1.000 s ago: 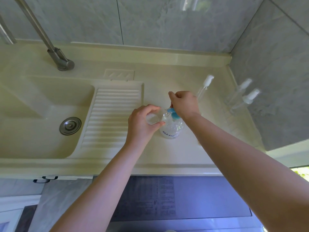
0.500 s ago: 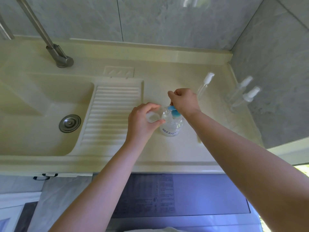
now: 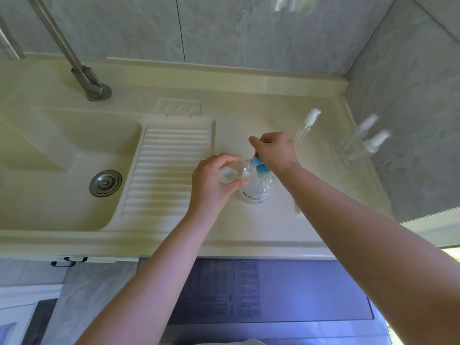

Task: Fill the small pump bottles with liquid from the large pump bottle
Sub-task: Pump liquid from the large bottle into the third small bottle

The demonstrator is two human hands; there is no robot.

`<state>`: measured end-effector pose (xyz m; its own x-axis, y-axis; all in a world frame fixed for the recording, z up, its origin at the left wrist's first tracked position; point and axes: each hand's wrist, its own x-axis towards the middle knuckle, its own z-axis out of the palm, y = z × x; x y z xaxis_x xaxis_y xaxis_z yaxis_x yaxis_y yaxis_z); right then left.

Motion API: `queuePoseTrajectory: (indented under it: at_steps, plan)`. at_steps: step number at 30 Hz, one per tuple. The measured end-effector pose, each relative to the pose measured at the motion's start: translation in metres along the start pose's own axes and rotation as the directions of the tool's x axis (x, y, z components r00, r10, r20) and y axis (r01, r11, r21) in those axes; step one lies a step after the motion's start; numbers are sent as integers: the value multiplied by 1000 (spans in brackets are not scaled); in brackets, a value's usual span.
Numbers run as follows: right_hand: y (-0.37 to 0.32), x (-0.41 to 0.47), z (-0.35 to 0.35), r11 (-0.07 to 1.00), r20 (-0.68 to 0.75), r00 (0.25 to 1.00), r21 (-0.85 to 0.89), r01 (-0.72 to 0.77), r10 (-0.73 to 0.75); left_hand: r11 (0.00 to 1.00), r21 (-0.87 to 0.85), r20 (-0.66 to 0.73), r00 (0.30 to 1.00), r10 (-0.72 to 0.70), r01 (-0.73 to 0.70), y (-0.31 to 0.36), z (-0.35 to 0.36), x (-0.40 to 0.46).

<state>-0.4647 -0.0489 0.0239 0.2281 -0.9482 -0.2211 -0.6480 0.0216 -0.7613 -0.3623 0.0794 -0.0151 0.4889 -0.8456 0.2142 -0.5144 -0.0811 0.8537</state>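
little has moved since the earlier frames: both hands keep their places at the frame's centre, the view itself has drifted slightly, and the blue pump head now shows a bit more plainly beside the right hand.

the left hand (image 3: 211,181) curls round a small clear bottle (image 3: 227,175), thumb below and forefinger arched over the top, so the bottle's open mouth shows in the ring of the fingers. its right edge sits just beside the nozzle of the large bottle (image 3: 257,189), which stands upright on the counter (image 3: 249,227) at centre frame, clear with dark print low on its side. whether nozzle and small bottle touch i cannot tell.

the right hand (image 3: 275,150) is over the blue pump (image 3: 258,165), fingers curled down onto the pump top, knuckles facing up; the fingertips themselves are hidden under the hand.

three more small bottles with white pump tops stand toward the right: one (image 3: 307,127) just above and right of the right hand, two others (image 3: 366,135) close together near the wall at the right edge, well apart from the hands.

to the left lie the ribbed drainboard (image 3: 166,170), the sink (image 3: 62,170) with its metal drain (image 3: 105,183), and the tap (image 3: 82,70) in the upper left.
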Motion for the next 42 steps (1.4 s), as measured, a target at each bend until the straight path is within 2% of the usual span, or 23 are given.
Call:
queuePoseTrajectory:
  at_steps: [4,12,16,19,26,31,36,42]
  plan:
    - [-1,2,-2,999,32,999,-10,-38,38,1000,-8,-7,1000,14,-14,1,-2,0]
    - [-1,0,5,997,-63,998,-66,27,-31,1000,18,-4,1000,7,-7,-1,0,-2]
    - [-1,0,1,1000,-9,1000,-3,6,-6,1000,12,-1,1000,14,-14,-1,-2,0]
    - [-2,0,-1,1000,8,1000,-26,9,-9,1000,0,-2,1000,17,-17,1,-1,0]
    - [-1,4,4,998,-50,998,-50,25,-28,1000,4,5,1000,5,-5,-1,0,1]
    - [1,2,2,999,-19,999,-30,32,-33,1000,10,6,1000,12,-12,-1,-2,1]
    - [1,1,7,996,-73,995,-52,68,-72,1000,26,7,1000,15,-16,-2,-1,0]
    - [-1,1,0,998,-8,999,-49,32,-33,1000,17,8,1000,8,-8,-1,-4,2]
